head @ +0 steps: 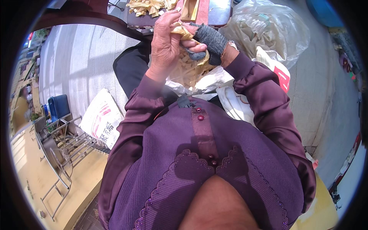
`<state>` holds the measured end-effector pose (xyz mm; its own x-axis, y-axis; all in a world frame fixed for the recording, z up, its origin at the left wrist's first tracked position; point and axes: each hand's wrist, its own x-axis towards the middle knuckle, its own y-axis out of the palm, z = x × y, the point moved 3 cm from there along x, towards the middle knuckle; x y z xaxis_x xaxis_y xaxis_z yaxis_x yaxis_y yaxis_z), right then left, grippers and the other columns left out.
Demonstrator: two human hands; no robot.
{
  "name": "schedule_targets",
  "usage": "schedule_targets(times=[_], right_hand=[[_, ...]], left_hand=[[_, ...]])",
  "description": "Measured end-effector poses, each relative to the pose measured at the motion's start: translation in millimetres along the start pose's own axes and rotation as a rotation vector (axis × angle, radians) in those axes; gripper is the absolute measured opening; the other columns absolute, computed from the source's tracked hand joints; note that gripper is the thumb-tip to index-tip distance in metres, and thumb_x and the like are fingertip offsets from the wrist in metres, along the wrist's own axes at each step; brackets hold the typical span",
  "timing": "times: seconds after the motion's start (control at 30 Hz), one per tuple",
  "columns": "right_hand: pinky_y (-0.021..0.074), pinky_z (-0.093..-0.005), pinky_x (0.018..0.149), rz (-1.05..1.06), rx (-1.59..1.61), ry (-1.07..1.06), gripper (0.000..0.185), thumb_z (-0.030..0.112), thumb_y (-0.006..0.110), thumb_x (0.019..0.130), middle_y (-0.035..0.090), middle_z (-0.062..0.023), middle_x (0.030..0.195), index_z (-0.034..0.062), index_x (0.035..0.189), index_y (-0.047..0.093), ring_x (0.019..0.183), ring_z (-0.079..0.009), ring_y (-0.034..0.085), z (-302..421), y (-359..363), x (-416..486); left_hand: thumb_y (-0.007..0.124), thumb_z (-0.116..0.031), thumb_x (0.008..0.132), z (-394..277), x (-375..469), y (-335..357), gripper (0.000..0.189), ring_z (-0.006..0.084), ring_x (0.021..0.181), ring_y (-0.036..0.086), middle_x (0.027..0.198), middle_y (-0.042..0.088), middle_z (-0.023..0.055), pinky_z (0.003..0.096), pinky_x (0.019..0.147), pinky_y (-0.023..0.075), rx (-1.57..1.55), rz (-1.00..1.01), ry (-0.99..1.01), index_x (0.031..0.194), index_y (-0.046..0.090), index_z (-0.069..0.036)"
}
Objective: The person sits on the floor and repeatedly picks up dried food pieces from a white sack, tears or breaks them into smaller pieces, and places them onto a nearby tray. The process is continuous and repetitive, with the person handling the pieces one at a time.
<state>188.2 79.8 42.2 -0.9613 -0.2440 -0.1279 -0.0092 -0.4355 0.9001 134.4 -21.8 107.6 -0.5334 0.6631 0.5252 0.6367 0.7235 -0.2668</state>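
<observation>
My left hand (165, 43), bare, is at the upper middle with its fingers bent over one end of a pale yellow dried husk strip (182, 31). Close against it on the right, my right hand (205, 43) wears a grey knitted fingerless glove and has its fingers curled around the same strip. The strip's tail hangs below the right fingers. Under both hands, an open plastic bag (211, 79) holds many pale husk pieces (182, 67). Beyond the hands, a narrow wooden box (189, 10) lies on a pink cloth (203, 13), beside a pile of husks (151, 6).
A dark seat or low table (135, 21) bears the box and husks. A large clear plastic bag (267, 31) stands at right, near a blue basin (325, 13). At left are a white printed sack (102, 115) and a metal-framed chair (59, 107). A blurred person is at far left.
</observation>
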Motion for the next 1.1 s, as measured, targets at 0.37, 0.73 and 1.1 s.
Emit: schedule_targets(times=[0.37, 0.73, 1.1], right_hand=[[0.0496, -0.0341, 0.063, -0.305, -2.005, -1.05, 0.042, 0.043, 0.055, 0.088, 0.059, -0.0153, 0.08, 0.0048, 0.104, 0.064, 0.075, -0.0299, 0.062, 19.6, 9.3, -14.9], [0.038, -0.0203, 0.044, -0.35, -0.811, -0.269, 0.04, 0.044, 0.064, 0.084, 0.053, -0.0007, 0.06, 0.0035, 0.087, 0.065, 0.047, -0.0064, 0.049, 21.7, -3.4, -6.8], [0.0255, -0.0183, 0.038, -0.526, -0.608, -0.473, 0.032, 0.042, 0.06, 0.088, 0.044, 0.0021, 0.053, 0.0098, 0.082, 0.056, 0.041, -0.006, 0.038, 31.4, -13.2, 4.3]], left_hand=[[0.049, -0.006, 0.093, 37.8, -3.4, -6.9, 0.015, 0.014, 0.086, 0.06, 0.099, 0.061, 0.007, 0.0266, 0.08, 0.0475, -0.369, 0.061, -0.378, 0.104, 0.055, 0.002], [0.058, -0.011, 0.091, 62.7, -5.7, -17.2, 0.02, 0.0095, 0.084, 0.06, 0.096, 0.063, 0.0065, 0.0205, 0.074, 0.0495, -0.278, 0.047, -0.404, 0.106, 0.056, 0.001], [0.06, -0.006, 0.089, 42.3, 0.3, -8.5, 0.015, 0.0122, 0.073, 0.064, 0.083, 0.066, 0.0067, 0.0241, 0.071, 0.0522, -0.295, -0.02, -0.372, 0.101, 0.062, 0.002]])
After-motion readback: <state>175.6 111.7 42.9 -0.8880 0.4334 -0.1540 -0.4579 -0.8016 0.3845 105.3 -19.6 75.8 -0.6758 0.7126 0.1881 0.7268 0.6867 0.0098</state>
